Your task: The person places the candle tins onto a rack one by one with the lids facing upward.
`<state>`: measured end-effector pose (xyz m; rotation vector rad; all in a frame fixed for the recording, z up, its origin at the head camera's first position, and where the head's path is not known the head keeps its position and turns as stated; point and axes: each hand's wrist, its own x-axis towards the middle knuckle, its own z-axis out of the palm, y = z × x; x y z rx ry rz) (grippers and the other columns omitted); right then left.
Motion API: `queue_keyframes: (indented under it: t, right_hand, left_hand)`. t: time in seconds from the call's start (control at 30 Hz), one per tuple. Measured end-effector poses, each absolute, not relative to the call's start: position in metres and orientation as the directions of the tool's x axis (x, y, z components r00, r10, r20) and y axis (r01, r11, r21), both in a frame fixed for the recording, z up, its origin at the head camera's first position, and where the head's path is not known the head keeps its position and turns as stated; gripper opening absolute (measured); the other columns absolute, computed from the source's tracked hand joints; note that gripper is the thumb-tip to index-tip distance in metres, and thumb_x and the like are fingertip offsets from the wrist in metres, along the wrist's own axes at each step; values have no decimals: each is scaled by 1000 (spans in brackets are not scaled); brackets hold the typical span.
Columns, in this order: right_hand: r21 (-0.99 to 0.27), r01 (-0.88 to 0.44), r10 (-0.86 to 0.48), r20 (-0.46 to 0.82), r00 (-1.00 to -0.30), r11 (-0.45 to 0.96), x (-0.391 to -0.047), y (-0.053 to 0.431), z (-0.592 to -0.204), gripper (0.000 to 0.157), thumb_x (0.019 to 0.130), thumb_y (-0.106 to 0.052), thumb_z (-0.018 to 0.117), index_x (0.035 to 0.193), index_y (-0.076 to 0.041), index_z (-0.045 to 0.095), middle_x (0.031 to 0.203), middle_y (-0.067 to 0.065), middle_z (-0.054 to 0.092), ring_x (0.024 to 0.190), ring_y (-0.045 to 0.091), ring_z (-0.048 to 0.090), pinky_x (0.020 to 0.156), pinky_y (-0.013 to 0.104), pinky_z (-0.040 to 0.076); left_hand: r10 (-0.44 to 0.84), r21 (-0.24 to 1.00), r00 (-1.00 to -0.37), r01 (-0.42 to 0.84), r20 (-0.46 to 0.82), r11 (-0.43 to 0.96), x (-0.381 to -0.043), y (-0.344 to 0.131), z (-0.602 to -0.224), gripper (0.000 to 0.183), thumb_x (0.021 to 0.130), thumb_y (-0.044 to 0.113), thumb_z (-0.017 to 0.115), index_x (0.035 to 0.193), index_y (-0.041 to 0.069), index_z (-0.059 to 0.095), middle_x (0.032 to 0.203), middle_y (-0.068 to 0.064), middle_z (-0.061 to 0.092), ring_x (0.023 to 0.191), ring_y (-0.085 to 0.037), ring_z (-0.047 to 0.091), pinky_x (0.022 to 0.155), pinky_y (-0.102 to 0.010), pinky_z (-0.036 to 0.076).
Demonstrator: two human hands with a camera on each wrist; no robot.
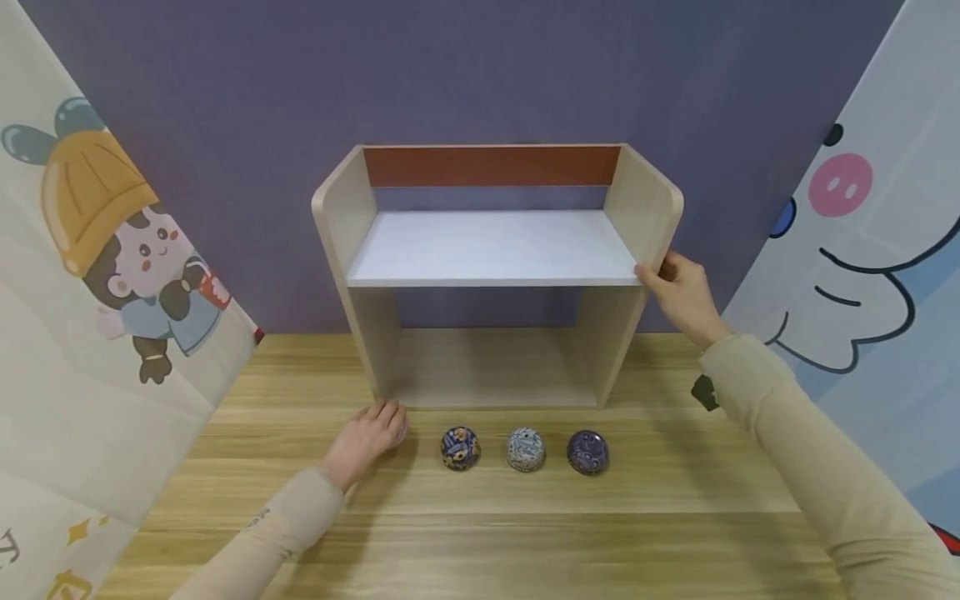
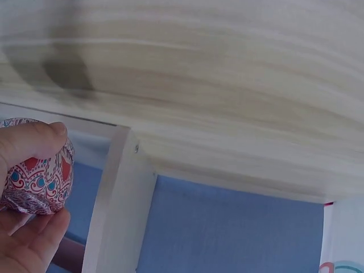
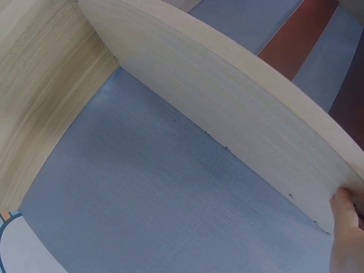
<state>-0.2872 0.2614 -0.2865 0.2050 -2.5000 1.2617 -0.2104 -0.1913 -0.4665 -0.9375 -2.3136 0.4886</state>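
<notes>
In the head view my left hand (image 1: 367, 437) is by the lower left front corner of a small two-tier shelf (image 1: 491, 246). The left wrist view shows it gripping a small round tin (image 2: 42, 182) with a red, blue and white pattern, thumb on one side and fingers on the other. My right hand (image 1: 681, 293) holds the front edge of the shelf's right side panel (image 1: 647, 208), thumb level with the white middle board. In the right wrist view, fingers (image 3: 344, 219) lie against the panel's outer face.
Three more round patterned tins stand in a row before the shelf: a dark floral one (image 1: 460, 448), a pale blue one (image 1: 525, 450) and a purple one (image 1: 588, 452). The wood-grain table (image 1: 480, 542) meets a blue-grey backdrop. A small dark object (image 1: 705, 392) lies by the right sleeve.
</notes>
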Motion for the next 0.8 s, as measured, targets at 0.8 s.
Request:
queue_keyframes:
  t: [0.8]
  right_hand:
    - [-742, -268, 28, 360, -932, 614, -286, 261, -287, 51, 92, -35, 50, 126, 3, 49, 114, 25, 58, 81, -8, 49, 66, 6, 41]
  left_hand:
    - [392, 174, -773, 533, 499, 828, -204, -163, -426, 68, 60, 1, 80, 120, -6, 49, 115, -20, 56, 101, -35, 58, 88, -42, 51]
